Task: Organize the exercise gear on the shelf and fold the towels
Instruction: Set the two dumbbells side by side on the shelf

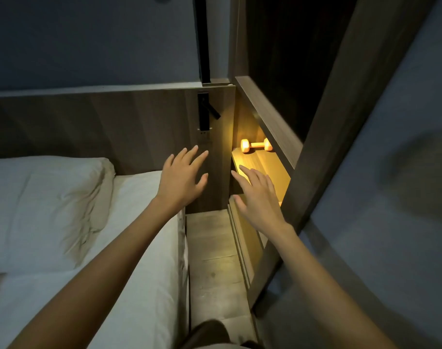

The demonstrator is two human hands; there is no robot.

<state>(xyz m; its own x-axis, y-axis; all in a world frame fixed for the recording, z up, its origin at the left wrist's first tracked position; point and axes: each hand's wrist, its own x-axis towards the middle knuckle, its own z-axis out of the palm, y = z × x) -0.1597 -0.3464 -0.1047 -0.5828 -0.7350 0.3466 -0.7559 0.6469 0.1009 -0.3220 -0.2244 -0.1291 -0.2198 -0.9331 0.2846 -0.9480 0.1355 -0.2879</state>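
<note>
Your forearms reach forward side by side, both palms down. Left hand (pixel 183 176): fingers spread, empty, in front of the wood panel (pixel 139 127). Right hand (pixel 259 197): fingers straight, empty, at the lit shelf (pixel 264 163) edge; can't tell if it touches. One dumbbell (pixel 256 145) lies at the shelf's back. One pillow (pixel 46 197) sits left.

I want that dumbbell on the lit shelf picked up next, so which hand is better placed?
Probably the right hand: open, over the lit shelf, nearer the dumbbell. The left hand faces the wooden panel.
</note>
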